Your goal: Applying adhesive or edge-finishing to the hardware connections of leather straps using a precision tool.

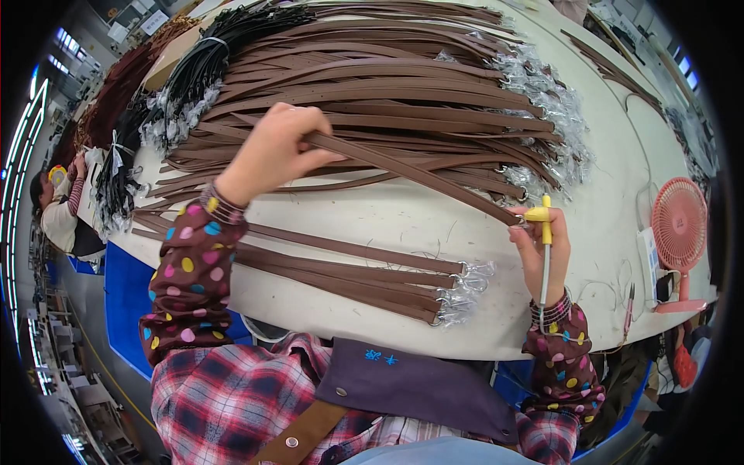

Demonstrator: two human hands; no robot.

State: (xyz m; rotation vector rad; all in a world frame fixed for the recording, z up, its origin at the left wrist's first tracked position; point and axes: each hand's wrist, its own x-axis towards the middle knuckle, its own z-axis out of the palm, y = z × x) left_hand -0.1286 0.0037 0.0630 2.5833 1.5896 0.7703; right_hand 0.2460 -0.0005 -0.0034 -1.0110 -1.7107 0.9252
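We see brown strap [418,174] slanting from left hand [273,149], pinching it, to right hand [549,249], holding its end plus yellow tool [545,215].

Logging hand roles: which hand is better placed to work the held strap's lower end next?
Right, probably: the right hand holds the yellow tool at that end; the left hand grips the strap farther up.
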